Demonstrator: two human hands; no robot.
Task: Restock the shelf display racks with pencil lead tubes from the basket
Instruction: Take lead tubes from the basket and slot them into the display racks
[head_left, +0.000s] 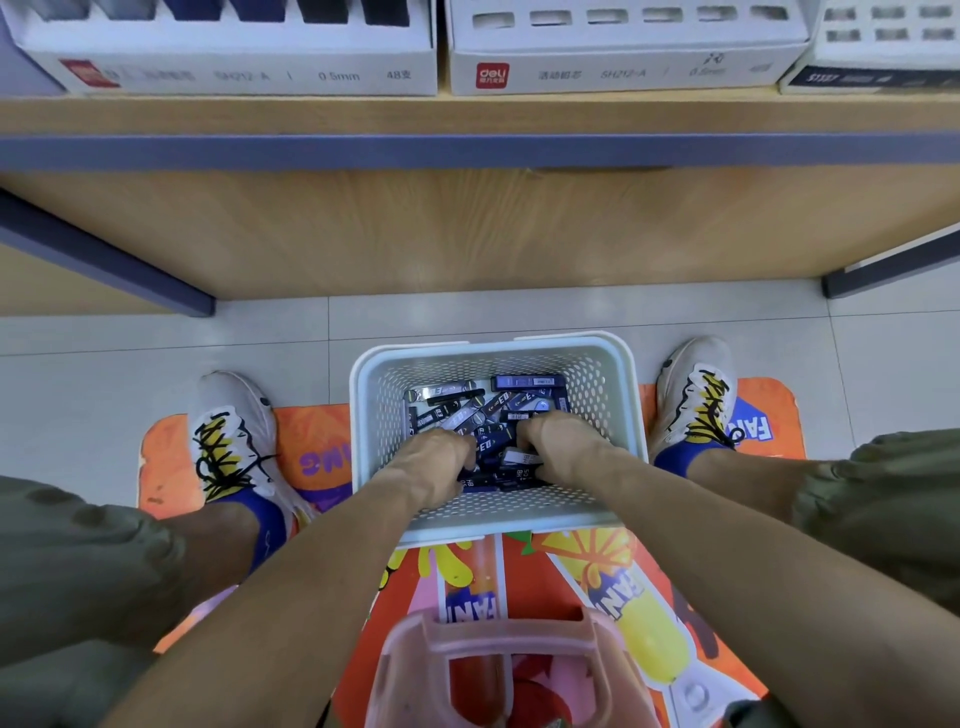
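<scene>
one basket (613, 395); two hands; three display racks; two shoes

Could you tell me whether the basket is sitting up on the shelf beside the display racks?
No, the basket sits on the floor mat between the person's shoes, below the shelf holding the display racks.

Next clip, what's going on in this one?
A person sits over a white perforated basket on the floor, with both hands down among the dark pencil lead tubes inside. The left hand and right hand have fingers curled into the pile, apparently gathering tubes. On the shelf above, the left display rack holds dark tubes, while the slots of the rack beside it look empty.
</scene>
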